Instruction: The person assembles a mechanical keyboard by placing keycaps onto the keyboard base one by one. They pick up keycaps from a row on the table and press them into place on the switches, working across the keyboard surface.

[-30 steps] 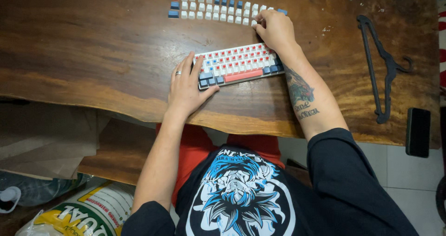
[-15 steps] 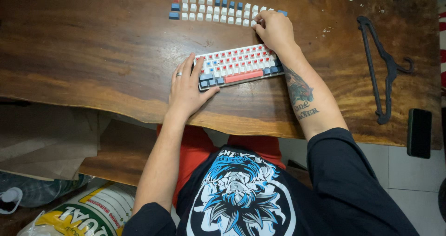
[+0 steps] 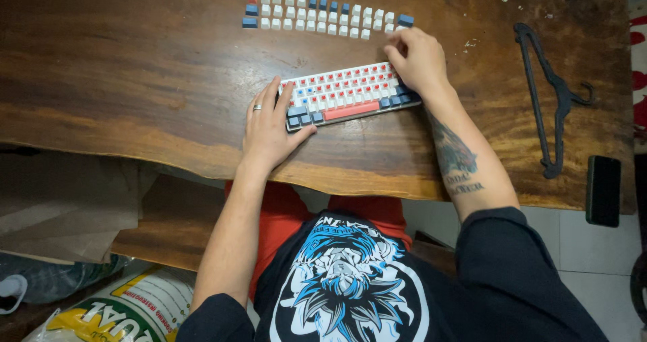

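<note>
Keyboard (image 3: 347, 94) lies mid-surface (image 3: 135, 79), most switches bare, keycaps (image 3: 317, 15) in rows just beyond it. Left hand (image 3: 269, 130) rests flat and released on the keyboard's left end, steadying it; right hand (image 3: 418, 59) sits curled at the keyboard's far right corner, fingertips near the last caps of the rows, whether it pinches a cap cannot be told. Judgement: to do this well, keep the left hand pinning the keyboard, lift one cap at a time, seat it square over its switch; hanger (image 3: 549, 92) and phone (image 3: 603, 190) lie well right of the keyboard.

keycaps (image 3: 323, 13) in rows behind keyboard (image 3: 347, 94); hanger (image 3: 549, 92) far right, on table (image 3: 135, 79)
</note>
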